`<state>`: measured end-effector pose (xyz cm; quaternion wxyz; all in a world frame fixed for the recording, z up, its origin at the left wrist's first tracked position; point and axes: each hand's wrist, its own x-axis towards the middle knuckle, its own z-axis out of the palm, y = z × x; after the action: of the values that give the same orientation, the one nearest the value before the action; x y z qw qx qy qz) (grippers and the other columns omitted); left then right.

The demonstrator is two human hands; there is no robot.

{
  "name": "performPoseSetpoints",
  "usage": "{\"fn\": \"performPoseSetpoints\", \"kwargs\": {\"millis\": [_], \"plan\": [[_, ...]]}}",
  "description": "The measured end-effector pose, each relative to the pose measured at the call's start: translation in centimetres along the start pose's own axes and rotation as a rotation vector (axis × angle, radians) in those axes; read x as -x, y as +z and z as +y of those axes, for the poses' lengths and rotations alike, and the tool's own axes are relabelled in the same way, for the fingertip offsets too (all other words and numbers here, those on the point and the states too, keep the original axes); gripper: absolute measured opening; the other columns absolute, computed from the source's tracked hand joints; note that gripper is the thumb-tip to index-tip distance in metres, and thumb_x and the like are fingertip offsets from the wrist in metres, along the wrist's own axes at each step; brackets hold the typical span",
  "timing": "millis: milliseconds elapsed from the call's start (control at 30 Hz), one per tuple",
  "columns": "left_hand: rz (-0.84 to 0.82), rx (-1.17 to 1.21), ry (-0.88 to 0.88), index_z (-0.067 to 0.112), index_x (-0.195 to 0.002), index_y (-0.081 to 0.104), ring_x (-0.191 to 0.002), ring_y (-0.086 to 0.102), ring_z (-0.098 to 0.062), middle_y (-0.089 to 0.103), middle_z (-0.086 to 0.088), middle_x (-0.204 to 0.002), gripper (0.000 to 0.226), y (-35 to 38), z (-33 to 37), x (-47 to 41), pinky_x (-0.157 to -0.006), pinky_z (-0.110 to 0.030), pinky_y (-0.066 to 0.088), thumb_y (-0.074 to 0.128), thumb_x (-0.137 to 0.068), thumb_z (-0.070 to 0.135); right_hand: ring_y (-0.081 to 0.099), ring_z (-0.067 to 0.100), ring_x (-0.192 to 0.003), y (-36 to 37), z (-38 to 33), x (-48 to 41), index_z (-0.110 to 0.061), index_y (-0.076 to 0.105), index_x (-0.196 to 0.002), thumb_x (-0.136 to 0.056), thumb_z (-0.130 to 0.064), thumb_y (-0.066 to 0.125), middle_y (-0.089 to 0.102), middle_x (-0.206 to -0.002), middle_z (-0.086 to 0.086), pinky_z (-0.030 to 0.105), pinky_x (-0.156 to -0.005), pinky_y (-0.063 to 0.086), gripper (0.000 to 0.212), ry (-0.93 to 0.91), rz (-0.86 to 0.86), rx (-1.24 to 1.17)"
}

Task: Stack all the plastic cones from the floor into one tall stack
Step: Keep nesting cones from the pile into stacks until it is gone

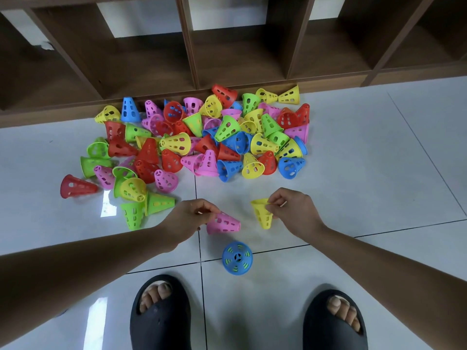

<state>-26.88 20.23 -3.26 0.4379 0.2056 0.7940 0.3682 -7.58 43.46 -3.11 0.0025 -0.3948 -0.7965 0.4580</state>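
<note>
Barely begun — the left hand (188, 219) pinches a pink cone (225, 223) in its fingers (208, 209), the right hand (294, 212) a yellow cone (262, 215), a short blue-topped stack (237, 257) stands just nearer than both, and the big pile (202, 137) lies loose on the floor (366, 152) beyond them.

I see a white tiled floor (379, 152) with a heap of coloured cones (202, 137) lying along its far edge, against the base of a wooden shelf unit (227, 59). Nearer me one blue cone (231, 267) stands upright alone, and two black slippers (156, 324) rest at the near edge.
</note>
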Motion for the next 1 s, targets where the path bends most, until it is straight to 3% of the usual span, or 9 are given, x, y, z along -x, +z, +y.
{"fn": "performPoseSetpoints", "kwargs": {"millis": [133, 233, 367, 467, 567, 700, 800, 900, 1000], "plan": [[0.007, 0.084, 0.068, 0.026, -0.108, 0.078, -0.081, 0.063, -0.005, 0.079, 0.006, -0.101, 0.019, 0.2, 0.8, 0.4, -0.068, -0.022, 0.051, 0.066, -0.103, 0.013, 0.070, 0.013, -0.058, -0.4, -0.3, 0.7, -0.021, 0.068, -0.085, -0.095, -0.027, 0.076, 0.069, -0.071, 0.004, 0.025, -0.062, 0.052, 0.014, -0.046, 0.031, -0.050], [0.004, 0.198, 0.075, 0.028, -0.116, 0.073, -0.071, 0.054, -0.018, 0.068, -0.001, -0.079, 0.020, 0.3, 1.4, 0.7, -0.067, -0.029, 0.048, 0.066, -0.104, 0.014, 0.061, 0.015, -0.053, -1.0, -0.2, 0.9, -0.016, 0.066, -0.086, -0.099, -0.029, 0.072, 0.066, -0.065, 0.002, 0.021, -0.055, 0.047, 0.019, -0.018, 0.028, -0.151], [-0.051, 0.354, 0.078, 0.021, -0.113, 0.075, -0.072, 0.046, -0.025, 0.057, -0.007, -0.076, 0.019, 1.2, 2.8, 1.7, -0.063, -0.031, 0.043, 0.060, -0.108, 0.012, 0.046, 0.022, -0.055, -2.1, 0.3, 1.0, -0.005, 0.059, -0.085, -0.104, -0.023, 0.065, 0.053, -0.064, 0.007, 0.031, -0.055, 0.041, 0.027, 0.099, -0.083, -0.455], [-0.119, 0.306, 0.144, 0.020, -0.107, 0.077, -0.071, 0.045, -0.022, 0.055, -0.009, -0.078, 0.020, 2.0, 4.0, 2.8, -0.061, -0.027, 0.043, 0.059, -0.109, 0.013, 0.040, 0.022, -0.058, -2.9, -0.1, 1.3, -0.010, 0.058, -0.084, -0.106, -0.013, 0.056, 0.043, -0.067, 0.005, 0.030, -0.056, 0.037, 0.022, 0.218, -0.180, -0.744], [-0.197, 0.222, 0.186, 0.027, -0.103, 0.076, -0.068, 0.046, -0.020, 0.057, -0.004, -0.076, 0.021, 3.0, 4.0, 3.7, -0.061, -0.027, 0.043, 0.058, -0.109, 0.016, 0.036, 0.019, -0.056, -3.0, -1.0, 2.3, -0.016, 0.058, -0.071, -0.102, 0.002, 0.044, 0.037, -0.064, 0.003, 0.029, -0.055, 0.032, 0.039, 0.315, -0.290, -0.937], [-0.193, 0.090, 0.134, 0.036, -0.099, 0.072, -0.064, 0.051, -0.013, 0.065, 0.006, -0.076, 0.026, 4.0, 2.7, 4.1, -0.064, -0.030, 0.047, 0.055, -0.110, 0.020, 0.037, 0.016, -0.057, -2.0, -2.0, 4.3, -0.020, 0.059, -0.067, -0.090, -0.006, 0.057, 0.034, -0.066, 0.003, 0.026, -0.055, 0.034, 0.027, 0.256, -0.535, -0.808], [-0.197, 0.047, 0.098, 0.033, -0.101, 0.071, -0.064, 0.053, -0.013, 0.067, 0.005, -0.075, 0.028, 4.3, 1.8, 4.2, -0.064, -0.031, 0.049, 0.051, -0.110, 0.016, 0.040, 0.018, -0.060, -0.9, -2.2, 5.2, -0.017, 0.061, -0.077, -0.092, -0.015, 0.061, 0.035, -0.069, 0.006, 0.028, -0.058, 0.034, 0.015, 0.143, -0.689, -0.617], [-0.187, 0.020, 0.083, 0.035, -0.100, 0.070, -0.063, 0.057, -0.012, 0.069, 0.004, -0.077, 0.028, 4.1, 1.5, 4.3, -0.063, -0.028, 0.052, 0.053, -0.108, 0.014, 0.047, 0.019, -0.063, 0.3, -2.0, 5.8, -0.011, 0.061, -0.091, -0.105, -0.021, 0.060, 0.046, -0.070, 0.004, 0.029, -0.060, 0.038, 0.018, 0.087, -0.714, -0.502], [-0.185, -0.052, 0.109, 0.038, -0.105, 0.067, -0.066, 0.065, -0.009, 0.074, -0.001, -0.093, 0.016, 3.8, 0.9, 4.0, -0.066, -0.027, 0.057, 0.064, -0.104, 0.022, 0.052, 0.021, -0.065, 1.3, -1.6, 6.1, -0.009, 0.062, -0.090, -0.108, -0.025, 0.057, 0.055, -0.071, 0.006, 0.030, -0.061, 0.042, 0.024, 0.049, -0.688, -0.375]]}}
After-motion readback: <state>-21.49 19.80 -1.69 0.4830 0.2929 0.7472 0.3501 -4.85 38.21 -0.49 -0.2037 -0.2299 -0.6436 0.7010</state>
